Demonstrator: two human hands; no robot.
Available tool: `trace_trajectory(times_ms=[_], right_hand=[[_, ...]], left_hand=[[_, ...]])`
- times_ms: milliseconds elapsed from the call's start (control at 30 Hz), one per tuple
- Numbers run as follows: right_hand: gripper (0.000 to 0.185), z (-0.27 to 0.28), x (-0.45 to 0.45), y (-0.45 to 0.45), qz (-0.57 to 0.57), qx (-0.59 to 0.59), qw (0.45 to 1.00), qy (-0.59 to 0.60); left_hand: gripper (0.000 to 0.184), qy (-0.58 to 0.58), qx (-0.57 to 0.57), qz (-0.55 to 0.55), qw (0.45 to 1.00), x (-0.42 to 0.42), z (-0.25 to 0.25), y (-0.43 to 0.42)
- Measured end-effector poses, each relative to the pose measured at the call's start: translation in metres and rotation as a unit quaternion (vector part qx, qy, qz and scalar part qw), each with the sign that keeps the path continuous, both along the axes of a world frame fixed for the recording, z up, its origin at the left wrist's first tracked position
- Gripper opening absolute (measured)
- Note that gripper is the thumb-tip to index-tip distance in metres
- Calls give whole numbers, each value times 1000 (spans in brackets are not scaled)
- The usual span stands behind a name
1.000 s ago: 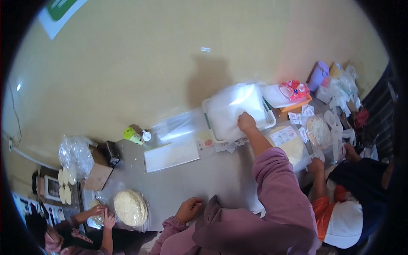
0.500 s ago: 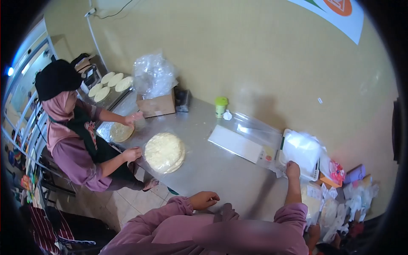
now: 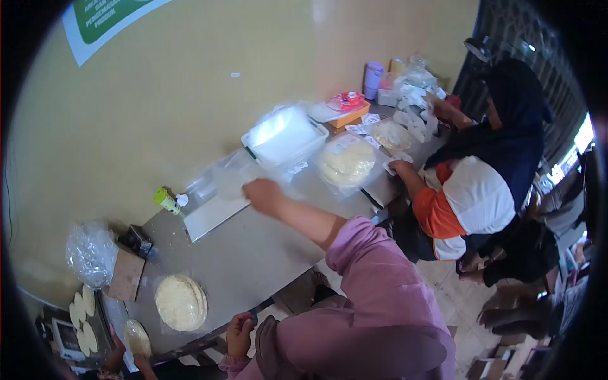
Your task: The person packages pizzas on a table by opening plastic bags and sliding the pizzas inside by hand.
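Observation:
My right hand (image 3: 263, 195), blurred by motion, pinches what looks like a thin clear plastic sheet (image 3: 237, 182) over the white rectangular board (image 3: 216, 214). Behind it, a white basket (image 3: 322, 134) bears a stack of translucent plastic sheets (image 3: 282, 133). Low in the view, my left hand (image 3: 239, 334) is beside my body near the table's front edge, its fingers curled with nothing visible in them. A stack of pale flat rounds (image 3: 180, 303) lies on clear plastic to the left. More bagged pale rounds (image 3: 347, 159) lie right of the basket.
A green-lidded bottle (image 3: 166, 200) is by the wall. A cardboard box (image 3: 126, 275) with plastic bags (image 3: 93, 253) stands left. One co-worker (image 3: 481, 190) handles bags at the right; another co-worker's hands (image 3: 144, 366) are at lower left. An orange tray (image 3: 350, 116) stands behind.
My right hand has moved left from the basket to over the white board, with a thin sheet now at its fingers. My left fingers are more curled. The view has swung left, then back right.

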State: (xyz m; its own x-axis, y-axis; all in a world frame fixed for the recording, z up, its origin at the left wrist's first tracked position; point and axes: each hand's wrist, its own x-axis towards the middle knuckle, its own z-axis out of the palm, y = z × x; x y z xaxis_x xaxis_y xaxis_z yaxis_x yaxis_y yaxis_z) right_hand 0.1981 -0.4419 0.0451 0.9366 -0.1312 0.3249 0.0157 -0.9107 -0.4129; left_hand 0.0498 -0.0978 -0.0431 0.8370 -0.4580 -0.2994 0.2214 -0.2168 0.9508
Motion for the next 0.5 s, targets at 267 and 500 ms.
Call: trace_trajectory(times_ms=[267, 500], right_hand=[[12, 78, -142, 83, 443, 208, 859, 147], [11, 89, -170, 30, 245, 366, 891, 107]], left_hand=[[55, 97, -310, 53, 944, 29, -6, 16], [21, 117, -389, -42, 913, 19, 22, -6]])
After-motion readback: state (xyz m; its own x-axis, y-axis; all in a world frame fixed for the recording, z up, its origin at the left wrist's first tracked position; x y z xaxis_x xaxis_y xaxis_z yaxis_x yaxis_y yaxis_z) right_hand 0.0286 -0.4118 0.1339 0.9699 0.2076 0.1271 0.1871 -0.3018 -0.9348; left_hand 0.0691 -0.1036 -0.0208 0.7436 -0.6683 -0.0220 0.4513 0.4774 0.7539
